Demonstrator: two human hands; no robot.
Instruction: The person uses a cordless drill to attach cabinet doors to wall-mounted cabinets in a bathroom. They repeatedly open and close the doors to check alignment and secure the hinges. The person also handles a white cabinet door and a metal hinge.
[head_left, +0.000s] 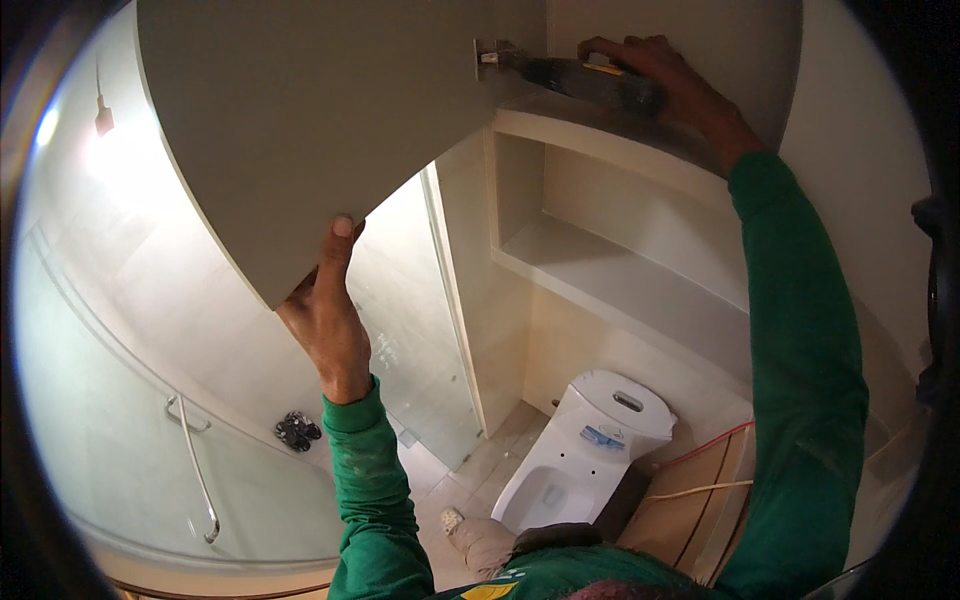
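Observation:
My left hand grips the lower corner of a large grey-beige cabinet door, thumb on the near face, fingers hidden behind it. At the upper right my right hand is closed round a dark drill-like power tool with a yellow strip. The tool's tip points left at a small metal hinge on the door's inner edge. Whether the tip touches a screw there is too small to tell.
Below the tool is a recessed wall shelf. A white toilet stands lower down, beside brown panels. A glass partition, a curved glass door with a metal handle, dark shoes and a hanging bulb are at left.

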